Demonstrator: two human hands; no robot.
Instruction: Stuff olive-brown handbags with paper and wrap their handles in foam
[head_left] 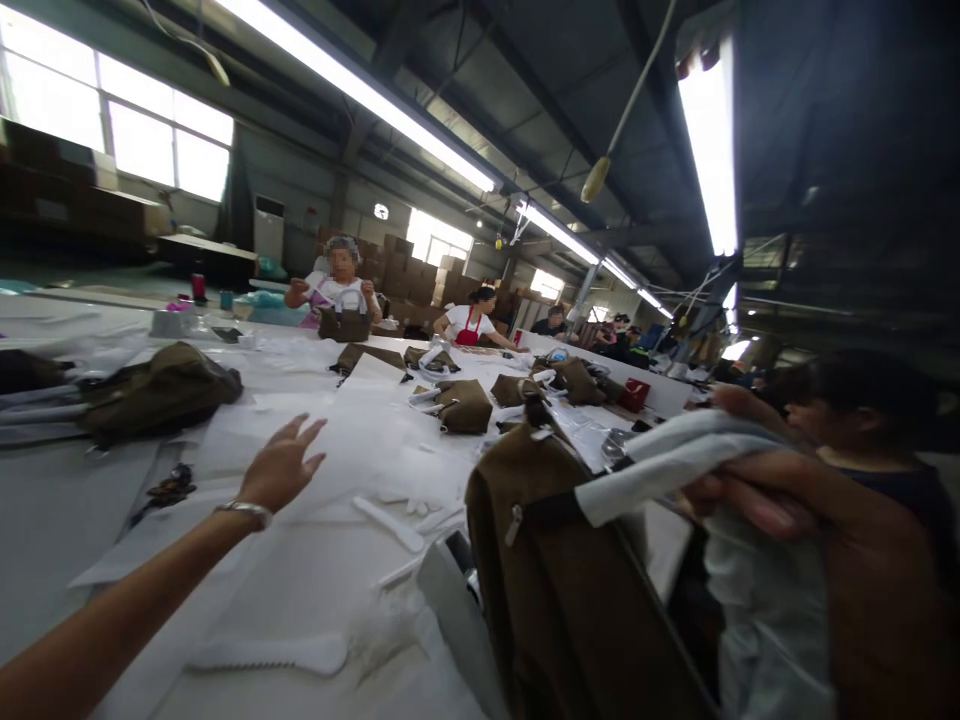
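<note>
My left hand (pixel 281 465), with a bracelet at the wrist, reaches over white sheets (pixel 225 440) on the table, fingers spread and holding nothing. At the right, my right hand (pixel 757 490) is closed round the pale-wrapped handles (pixel 667 465) of a dark brown handbag (pixel 570 590). The bag hangs tilted at the table's near side, with a zip pull on its face. Its lower part runs out of view. White plastic strips, one with a toothed edge (pixel 270 655), lie between my left arm and the bag.
Several brown bags (pixel 461 405) lie farther along the table, and a larger one (pixel 161 390) rests at the left. Co-workers sit across it; one holds a bag (pixel 345 320). Another person (pixel 862 420) is close at my right. A cord (pixel 596 180) hangs overhead.
</note>
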